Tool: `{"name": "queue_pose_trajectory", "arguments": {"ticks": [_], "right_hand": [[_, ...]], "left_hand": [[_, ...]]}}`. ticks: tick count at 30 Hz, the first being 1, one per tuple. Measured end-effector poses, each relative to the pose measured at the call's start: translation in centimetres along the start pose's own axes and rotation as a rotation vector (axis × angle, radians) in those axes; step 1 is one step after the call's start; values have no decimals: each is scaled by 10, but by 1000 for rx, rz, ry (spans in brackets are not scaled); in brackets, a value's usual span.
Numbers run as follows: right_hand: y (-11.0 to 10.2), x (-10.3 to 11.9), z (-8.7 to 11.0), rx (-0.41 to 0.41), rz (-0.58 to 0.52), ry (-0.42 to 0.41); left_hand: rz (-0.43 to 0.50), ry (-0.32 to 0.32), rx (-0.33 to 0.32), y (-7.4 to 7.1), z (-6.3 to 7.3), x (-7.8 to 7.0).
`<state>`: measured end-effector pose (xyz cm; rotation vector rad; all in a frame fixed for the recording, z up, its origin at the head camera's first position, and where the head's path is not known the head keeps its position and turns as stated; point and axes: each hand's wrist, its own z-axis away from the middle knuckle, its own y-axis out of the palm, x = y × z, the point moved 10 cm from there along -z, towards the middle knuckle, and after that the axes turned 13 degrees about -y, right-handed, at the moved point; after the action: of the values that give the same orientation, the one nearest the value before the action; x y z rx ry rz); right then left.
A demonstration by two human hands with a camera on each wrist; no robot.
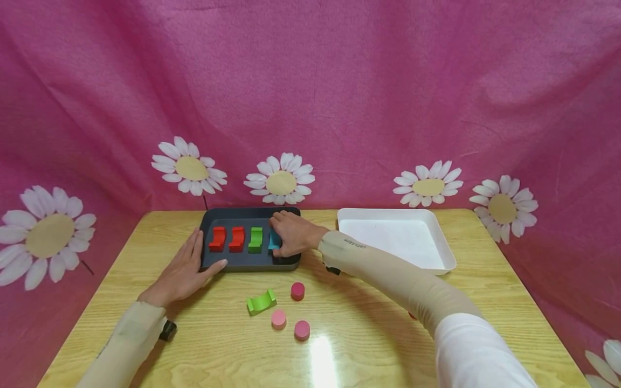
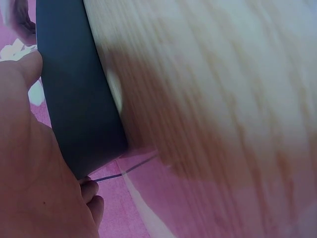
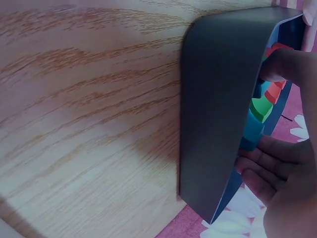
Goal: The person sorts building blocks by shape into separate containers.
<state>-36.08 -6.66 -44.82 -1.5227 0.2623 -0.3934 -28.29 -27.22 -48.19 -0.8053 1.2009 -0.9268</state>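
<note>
My right hand (image 1: pixel 294 235) reaches into the dark grey tray (image 1: pixel 242 263) and grips a blue curved block (image 1: pixel 274 242) by its two ends. In the right wrist view the thumb and fingers sit at opposite ends of that block (image 3: pixel 253 130). To its left in the tray stand a green curved block (image 1: pixel 255 240) and two red ones, a nearer red block (image 1: pixel 236 240) and a farther red block (image 1: pixel 218 239). Against the tray's left side rests my left hand (image 1: pixel 183 272), its fingers extended along the wall and its thumb at the front rim.
In front of the tray lie a loose green curved block (image 1: pixel 262 302), a dark pink disc (image 1: pixel 298 291), a light pink disc (image 1: pixel 278 319) and another pink disc (image 1: pixel 302 330). A white tray (image 1: pixel 388 237) stands at the right, partly behind my right arm. Pink cloth (image 1: pixel 310 97) surrounds the table.
</note>
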Motion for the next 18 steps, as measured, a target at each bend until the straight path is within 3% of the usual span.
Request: {"name": "queue_pose_trajectory", "arguments": {"ticks": [18], "right_hand": [[7,-2,1,34,-4,20]], "left_hand": [[0,2,0,0,0,0]]}}
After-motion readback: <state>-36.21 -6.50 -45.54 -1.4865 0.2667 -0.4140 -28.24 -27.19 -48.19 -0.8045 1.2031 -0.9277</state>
